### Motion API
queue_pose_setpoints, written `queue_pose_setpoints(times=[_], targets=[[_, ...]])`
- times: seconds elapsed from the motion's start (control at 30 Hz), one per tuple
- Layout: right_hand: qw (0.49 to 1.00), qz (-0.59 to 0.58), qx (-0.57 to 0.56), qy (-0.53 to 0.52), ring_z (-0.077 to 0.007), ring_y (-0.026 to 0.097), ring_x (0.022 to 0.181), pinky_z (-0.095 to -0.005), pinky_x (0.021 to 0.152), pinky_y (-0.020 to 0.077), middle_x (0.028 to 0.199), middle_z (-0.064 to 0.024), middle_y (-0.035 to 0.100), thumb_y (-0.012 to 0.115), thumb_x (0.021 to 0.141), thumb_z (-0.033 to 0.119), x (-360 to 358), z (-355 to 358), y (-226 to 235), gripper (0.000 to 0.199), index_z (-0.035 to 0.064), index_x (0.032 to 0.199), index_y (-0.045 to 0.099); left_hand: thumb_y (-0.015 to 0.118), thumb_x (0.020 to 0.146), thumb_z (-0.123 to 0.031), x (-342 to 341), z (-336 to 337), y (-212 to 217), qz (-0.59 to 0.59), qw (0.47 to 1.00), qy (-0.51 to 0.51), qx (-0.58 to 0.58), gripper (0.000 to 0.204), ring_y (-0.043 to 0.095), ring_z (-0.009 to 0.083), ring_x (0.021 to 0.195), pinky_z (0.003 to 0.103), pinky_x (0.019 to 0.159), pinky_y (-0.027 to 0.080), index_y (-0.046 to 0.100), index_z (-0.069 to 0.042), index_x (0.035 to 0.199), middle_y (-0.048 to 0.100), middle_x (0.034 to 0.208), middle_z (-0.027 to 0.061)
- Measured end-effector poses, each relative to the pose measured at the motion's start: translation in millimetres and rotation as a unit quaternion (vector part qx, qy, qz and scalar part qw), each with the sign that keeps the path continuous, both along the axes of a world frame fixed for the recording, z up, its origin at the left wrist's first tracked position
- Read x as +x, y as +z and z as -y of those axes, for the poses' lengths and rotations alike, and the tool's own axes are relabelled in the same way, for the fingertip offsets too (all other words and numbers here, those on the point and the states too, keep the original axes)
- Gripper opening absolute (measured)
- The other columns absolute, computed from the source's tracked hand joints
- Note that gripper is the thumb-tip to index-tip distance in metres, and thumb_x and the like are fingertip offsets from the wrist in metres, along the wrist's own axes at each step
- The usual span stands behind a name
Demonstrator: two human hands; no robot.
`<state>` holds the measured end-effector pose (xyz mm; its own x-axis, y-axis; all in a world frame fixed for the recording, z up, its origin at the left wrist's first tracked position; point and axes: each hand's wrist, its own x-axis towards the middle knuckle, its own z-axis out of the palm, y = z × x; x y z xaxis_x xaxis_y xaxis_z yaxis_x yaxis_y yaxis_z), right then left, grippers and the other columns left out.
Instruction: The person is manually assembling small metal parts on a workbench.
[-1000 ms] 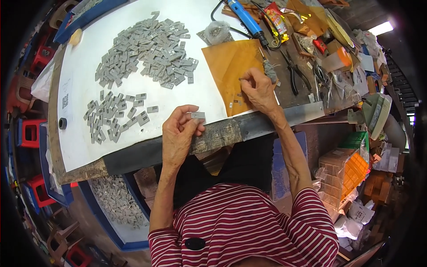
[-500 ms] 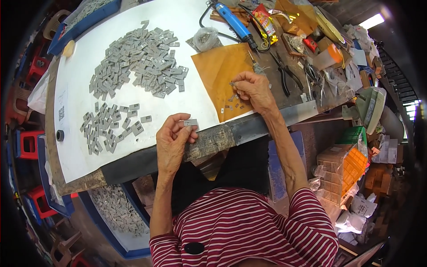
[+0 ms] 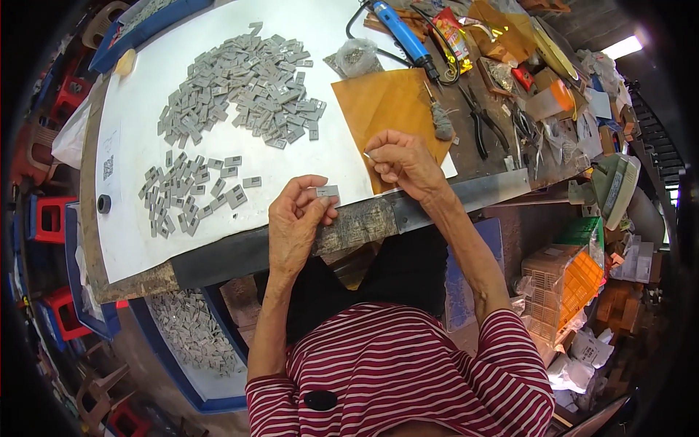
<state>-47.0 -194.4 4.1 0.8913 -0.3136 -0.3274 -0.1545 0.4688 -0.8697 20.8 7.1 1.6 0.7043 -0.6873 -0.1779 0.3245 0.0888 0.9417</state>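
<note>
My left hand [image 3: 300, 222] pinches a small grey rectangular plate [image 3: 328, 191] between thumb and fingers, just above the table's front edge. To its right, my right hand [image 3: 405, 164] is closed in a pinch on a tiny piece [image 3: 368, 154] too small to name. That hand hovers over the near part of a brown sheet [image 3: 378, 102]. On the white paper [image 3: 291, 164], a large heap of similar grey plates [image 3: 247, 84] lies at the back, with a smaller scattered group [image 3: 193, 189] nearer and to the left.
Right of the sheet are a blue electric screwdriver [image 3: 399, 30], black-handled pliers [image 3: 480, 124] and a clear bag of small parts [image 3: 357, 57]. Clutter fills the table's right end. Below the table, a blue bin [image 3: 207, 390] holds more grey plates. A black ring [image 3: 103, 204] lies far left.
My right hand has come left and a little nearer, toward the plate in my left hand, from over the loose bits on the brown sheet. The whole view has shifted slightly.
</note>
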Motion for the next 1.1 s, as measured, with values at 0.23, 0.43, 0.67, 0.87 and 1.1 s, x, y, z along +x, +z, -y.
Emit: queue_pose_setpoints(times=[0.23,0.43,0.67,0.87,1.1], targets=[[0.999,0.007,-0.024,0.04,-0.0044,0.046,0.054,-0.0156,0.043,0.0324,0.068,-0.0019,0.052,0.058,0.078,-0.001,-1,-15,9,0.01,-0.0023,0.088,0.056,0.055,0.085,-0.001,2,-1,-3,-0.013,1.0,-0.001,-0.021,0.023,0.059,0.0119,0.069,0.021,0.061,0.048,0.05,0.003,0.106,0.064,0.086,0.0133],[0.996,0.027,-0.022,0.082,-0.004,0.046,0.052,-0.016,0.044,0.0332,0.066,-0.001,0.054,0.058,0.077,0.001,1,-32,9,0.009,-0.0024,0.086,0.058,0.054,0.085,0.001,3,-2,-4,-0.029,0.999,-0.001,-0.032,0.021,0.058,0.0091,0.068,0.018,0.06,0.046,0.05,0.002,0.105,0.063,0.082,0.0105],[0.992,0.02,-0.067,0.109,-0.0043,0.045,0.054,-0.0158,0.045,0.0316,0.068,-0.0011,0.053,0.057,0.079,0.0,0,-41,10,0.01,-0.0016,0.089,0.057,0.054,0.085,0.001,4,-4,-5,-0.032,0.998,-0.014,-0.051,0.021,0.058,0.0095,0.069,0.018,0.062,0.047,0.05,0.003,0.105,0.063,0.083,0.0095],[0.994,0.027,-0.024,0.105,-0.0042,0.044,0.054,-0.016,0.046,0.0317,0.069,-0.0003,0.053,0.058,0.079,0.0,-2,-49,6,0.01,-0.001,0.089,0.058,0.052,0.087,-0.003,2,-2,-5,-0.008,0.999,0.003,-0.049,0.026,0.055,0.0082,0.069,0.019,0.065,0.046,0.053,0.003,0.113,0.061,0.081,0.0067],[0.994,0.023,-0.087,0.068,-0.0024,0.045,0.053,-0.0169,0.046,0.0339,0.067,0.001,0.054,0.058,0.078,0.002,-6,-58,2,0.008,-0.0012,0.085,0.059,0.052,0.087,-0.006,-6,-1,-7,0.073,0.997,-0.005,0.035,0.031,0.053,0.0073,0.073,0.02,0.068,0.045,0.054,0.001,0.117,0.059,0.085,0.0029]])
